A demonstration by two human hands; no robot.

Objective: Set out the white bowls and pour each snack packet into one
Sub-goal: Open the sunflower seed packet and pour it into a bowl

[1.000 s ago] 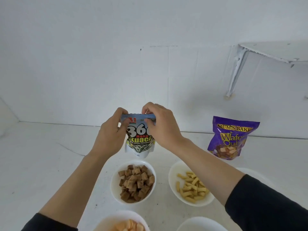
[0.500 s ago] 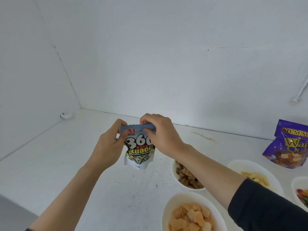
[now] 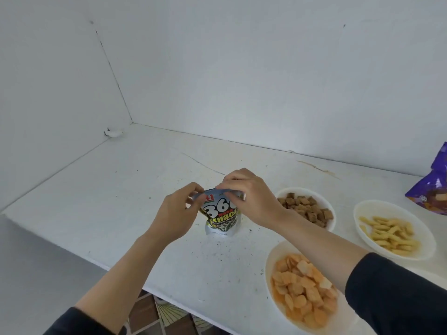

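A small silver and black kuaci packet [image 3: 221,220] stands upright on the white counter [image 3: 121,197]. My left hand [image 3: 174,213] pinches its top left corner and my right hand [image 3: 251,201] pinches the top edge on the right. Three white bowls sit to the right: one with brown squares [image 3: 331,209], one with yellow sticks [image 3: 362,211], one near me with orange chips [image 3: 268,269]. A purple wafer packet [image 3: 433,187] stands at the far right edge of the view.
White walls close the counter at the back and left. The counter's front edge runs diagonally at lower left, with patterned floor tiles [image 3: 154,315] below it. A small white scrap [image 3: 112,133] lies in the far left corner.
The view has swung left and down, so the bowls and purple packet shifted right. Both hands kept their pinch on the kuaci packet's top, which now stands on the counter.
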